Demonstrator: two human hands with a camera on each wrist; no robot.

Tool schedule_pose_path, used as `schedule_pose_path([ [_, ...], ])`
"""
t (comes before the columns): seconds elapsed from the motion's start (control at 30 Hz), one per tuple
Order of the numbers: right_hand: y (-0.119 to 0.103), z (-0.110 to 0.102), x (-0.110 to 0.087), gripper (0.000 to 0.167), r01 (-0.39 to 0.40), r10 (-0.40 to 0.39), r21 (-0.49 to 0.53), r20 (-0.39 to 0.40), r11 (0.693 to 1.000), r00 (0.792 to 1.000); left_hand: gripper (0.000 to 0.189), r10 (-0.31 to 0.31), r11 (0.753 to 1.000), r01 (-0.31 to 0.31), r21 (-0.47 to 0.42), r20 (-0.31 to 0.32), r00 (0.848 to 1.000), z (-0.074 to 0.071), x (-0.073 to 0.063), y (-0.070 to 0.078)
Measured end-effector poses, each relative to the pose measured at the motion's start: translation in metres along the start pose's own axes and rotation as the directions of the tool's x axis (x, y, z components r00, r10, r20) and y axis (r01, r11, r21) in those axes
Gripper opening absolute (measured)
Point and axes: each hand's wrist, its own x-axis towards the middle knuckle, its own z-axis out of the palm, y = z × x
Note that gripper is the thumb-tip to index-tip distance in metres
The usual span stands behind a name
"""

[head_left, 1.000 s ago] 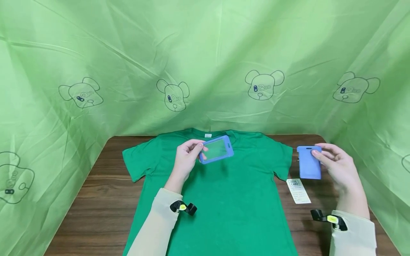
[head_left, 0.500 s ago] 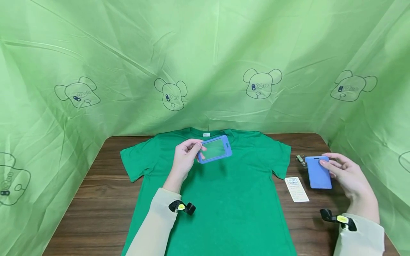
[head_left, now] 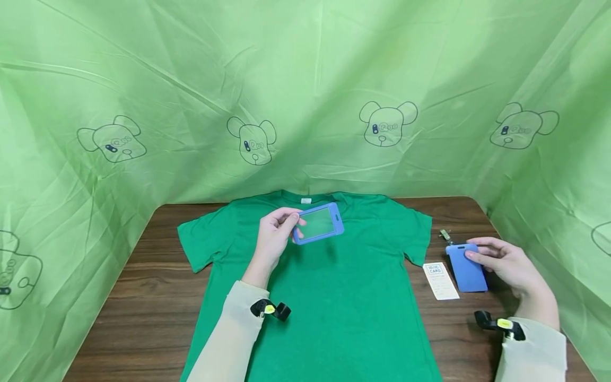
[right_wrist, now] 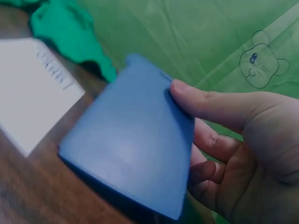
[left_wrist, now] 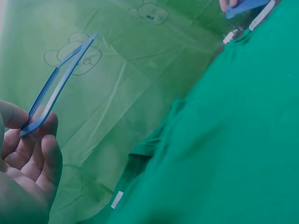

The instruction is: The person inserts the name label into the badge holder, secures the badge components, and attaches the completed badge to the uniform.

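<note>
My left hand pinches one end of a blue badge-holder frame with a see-through window, held above the collar of a green T-shirt. Seen edge-on in the left wrist view, the frame lies between thumb and fingers. On the right, my right hand pinches the upper right edge of a solid blue badge-holder cover. That cover fills the middle of the right wrist view, thumb on its near face. Beside it lies a white printed card; a small metal clip sits just above the cover.
The T-shirt is spread flat, collar to the back, on a dark wooden table. Green fabric printed with bear heads hangs behind the table and along both sides.
My right hand has moved the blue cover down towards the table, first right and then slightly back left. The metal clip has come into clear view. My left hand stays nearly still with the frame.
</note>
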Motion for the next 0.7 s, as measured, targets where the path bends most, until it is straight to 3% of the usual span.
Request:
schedule_pose_path([
  [0.2,0.007,0.003,0.001,0.044,0.011,-0.012,-0.124,-0.002,0.992,1.0,0.019,0.007,1.0,-0.007,-0.003,-0.002,1.0,0.0,0.0,0.0],
  [0.7,0.014,0.003,0.001,0.05,0.025,-0.032,-0.214,-0.029,0.977,0.999,0.021,0.021,0.999,-0.02,-0.031,0.006,1.0,0.001,0.0,-0.002],
])
